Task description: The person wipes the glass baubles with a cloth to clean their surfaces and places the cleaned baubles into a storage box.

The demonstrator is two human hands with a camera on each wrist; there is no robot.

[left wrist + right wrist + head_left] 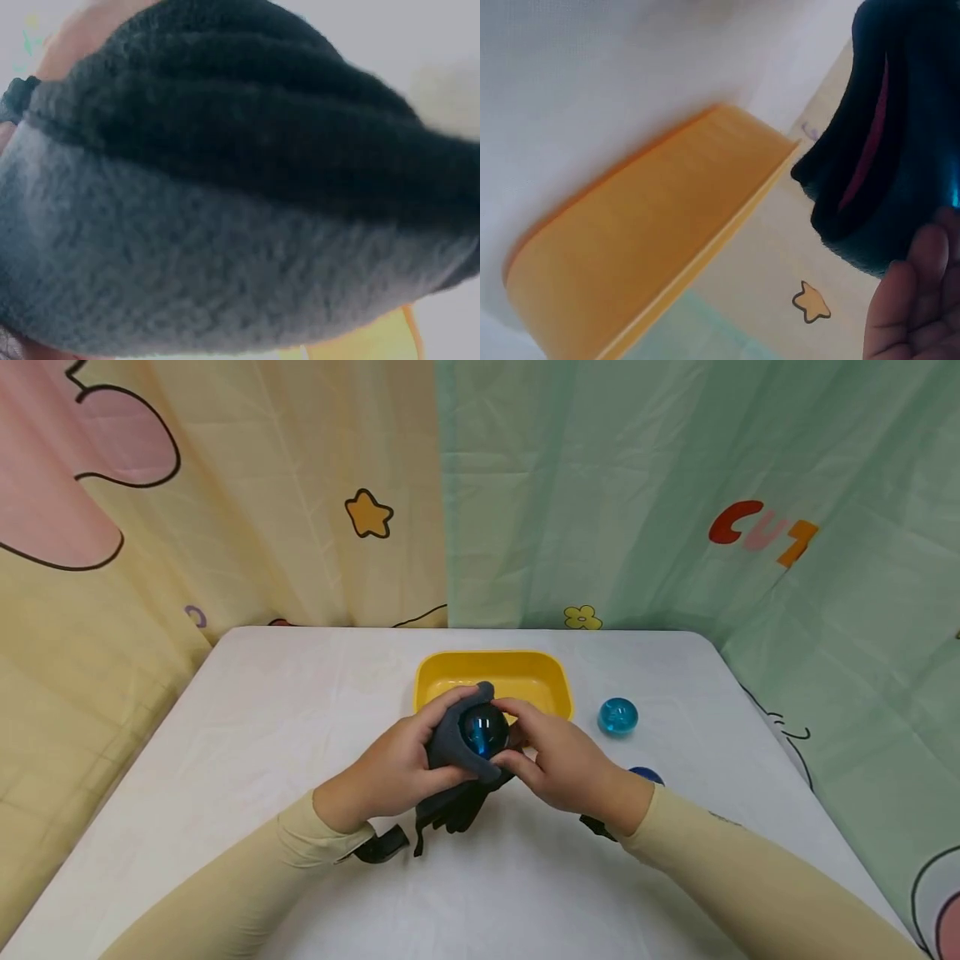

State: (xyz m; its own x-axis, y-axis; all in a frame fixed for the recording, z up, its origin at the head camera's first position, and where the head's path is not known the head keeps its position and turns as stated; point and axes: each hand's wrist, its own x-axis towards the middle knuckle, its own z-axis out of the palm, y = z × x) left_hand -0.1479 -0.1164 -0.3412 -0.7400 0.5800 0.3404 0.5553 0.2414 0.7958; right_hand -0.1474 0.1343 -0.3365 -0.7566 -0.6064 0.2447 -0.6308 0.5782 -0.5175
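A dark grey fleecy cloth piece (447,745), with an open mouth like a pouch, is held above the table in my left hand (397,768). Dark finger-like folds hang from its underside. Within the mouth sits a shiny dark blue see-through ball (484,732). My right hand (562,760) holds the ball's right side between thumb and fingers, close to the cloth's rim. The left wrist view is mostly filled by the grey cloth (225,255). In the right wrist view, fingers (900,304) lie by the dark cloth (877,165).
Behind the hands stands a yellow tray (558,689), its near side partly covered. A teal see-through ball (618,717) rests on the white table (300,693) right of it. A deep blue object (647,773) peeks out behind the right wrist. Printed curtains (525,485) hang beyond.
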